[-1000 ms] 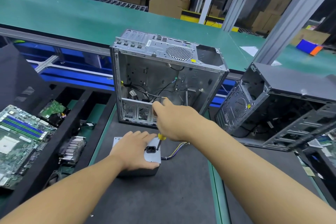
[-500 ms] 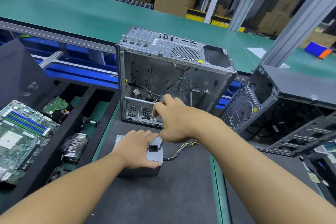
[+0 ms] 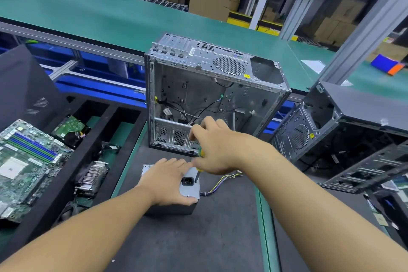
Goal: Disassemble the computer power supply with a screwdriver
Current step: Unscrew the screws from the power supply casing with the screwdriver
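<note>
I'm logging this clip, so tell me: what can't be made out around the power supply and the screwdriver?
Head view only.
Whether the screwdriver tip sits in a screw: too small to tell.
Its handle: mostly hidden inside the right hand.
Top of the power supply: largely covered by the left hand.
Far ends of its wires: hidden behind the right forearm.

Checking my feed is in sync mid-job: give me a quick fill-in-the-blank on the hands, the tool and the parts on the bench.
1. The right hand grips the screwdriver, whose visible handle is mainly ____.
2. The left hand lies on the power supply, and the open computer case stands ____ it.
3. The motherboard lies to the person's ____.
Missing words: yellow; behind; left.
</note>
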